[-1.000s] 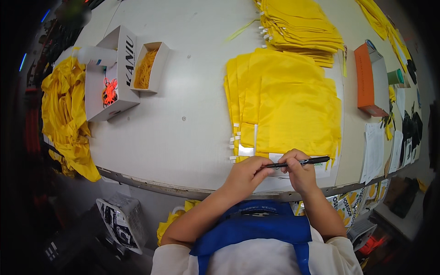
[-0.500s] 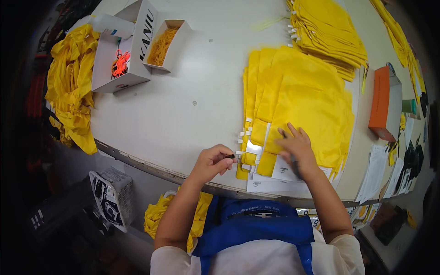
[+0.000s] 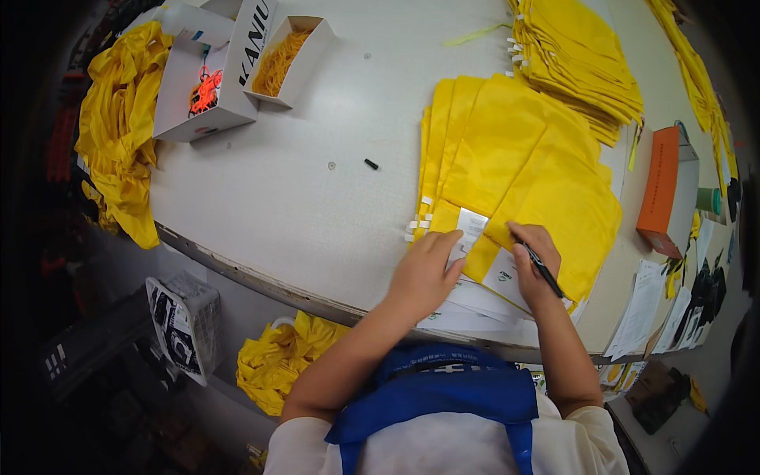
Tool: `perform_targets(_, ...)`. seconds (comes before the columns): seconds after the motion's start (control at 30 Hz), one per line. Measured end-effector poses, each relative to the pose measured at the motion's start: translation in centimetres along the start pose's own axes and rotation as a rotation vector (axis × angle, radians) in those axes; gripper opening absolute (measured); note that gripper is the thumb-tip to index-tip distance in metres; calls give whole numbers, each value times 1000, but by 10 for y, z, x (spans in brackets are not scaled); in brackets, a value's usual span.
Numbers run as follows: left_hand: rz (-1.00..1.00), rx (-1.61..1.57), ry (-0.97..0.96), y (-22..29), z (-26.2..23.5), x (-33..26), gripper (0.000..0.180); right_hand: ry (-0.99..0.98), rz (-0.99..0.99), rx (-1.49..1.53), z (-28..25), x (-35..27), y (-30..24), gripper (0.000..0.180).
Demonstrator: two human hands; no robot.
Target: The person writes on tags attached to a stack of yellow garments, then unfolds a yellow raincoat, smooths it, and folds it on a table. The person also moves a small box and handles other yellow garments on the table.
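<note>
Right hand (image 3: 534, 265) grips black pen (image 3: 544, 270), tip pointing up-left, barrel running down-right.

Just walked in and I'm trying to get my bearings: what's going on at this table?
A person sits at a white table working on a fanned stack of yellow bags. The left hand presses on a white tag at the near edge of the bags. The right hand holds a black pen over white paper sheets beside it. More folded bags are piled further back.
</note>
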State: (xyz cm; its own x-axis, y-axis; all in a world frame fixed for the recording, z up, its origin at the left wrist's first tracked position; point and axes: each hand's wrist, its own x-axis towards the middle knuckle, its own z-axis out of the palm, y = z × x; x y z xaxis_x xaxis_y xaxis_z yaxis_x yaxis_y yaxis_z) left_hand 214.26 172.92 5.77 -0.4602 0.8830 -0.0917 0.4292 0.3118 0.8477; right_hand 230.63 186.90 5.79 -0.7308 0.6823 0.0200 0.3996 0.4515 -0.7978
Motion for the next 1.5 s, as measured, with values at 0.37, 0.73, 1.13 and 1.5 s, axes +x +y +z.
perform_targets(0.37, -143, 92, -26, -13, 31, 11, 7, 25, 248, 293, 44, -12, 6, 14)
perform_targets(0.73, -145, 120, -71, -13, 30, 13, 8, 51, 59, 85, 47, -5, 3, 17)
perform_targets(1.13, -74, -99, -17, -16, 14, -21, 17, 62, 39, 105, 15, 4, 11, 22)
perform_targets(1.5, -230, 38, 131, -35, -1, 27, 7, -49, 256, 281, 69, 30, -14, 17)
